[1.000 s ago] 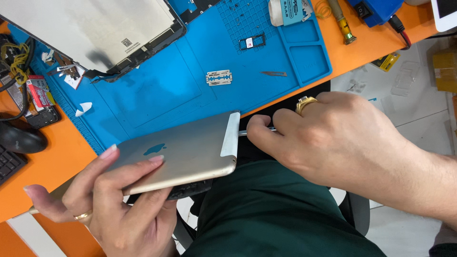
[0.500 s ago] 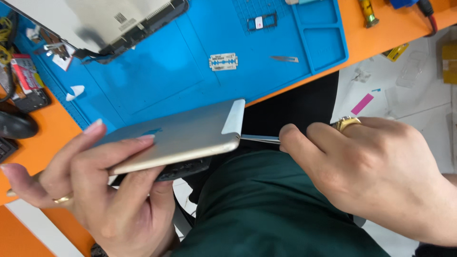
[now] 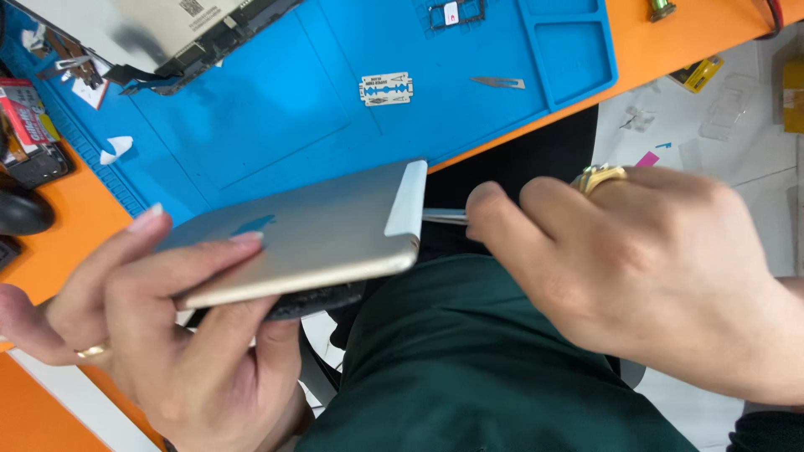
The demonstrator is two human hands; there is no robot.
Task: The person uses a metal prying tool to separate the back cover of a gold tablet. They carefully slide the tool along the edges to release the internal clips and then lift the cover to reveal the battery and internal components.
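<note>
My left hand (image 3: 159, 335) grips a silver tablet (image 3: 310, 230) back side up, tilted, with a white strip along its right end. It is held over my lap, just in front of the blue work mat (image 3: 276, 109). My right hand (image 3: 645, 268), wearing a gold ring, pinches a thin metal tool (image 3: 444, 216) whose tip meets the tablet's right edge under the white strip. A dark edge shows beneath the tablet near my left palm.
On the blue mat lie a razor blade (image 3: 386, 88), a small scalpel blade (image 3: 498, 82) and a detached screen panel (image 3: 142, 29) at the top left. The orange table (image 3: 59, 226) carries dark objects at the left. Green trousers (image 3: 477, 368) fill the foreground.
The view has shifted closer. My right hand slid back to the right, then returned toward the tablet's right edge with the metal tool. My left hand keeps its hold on the tablet.
</note>
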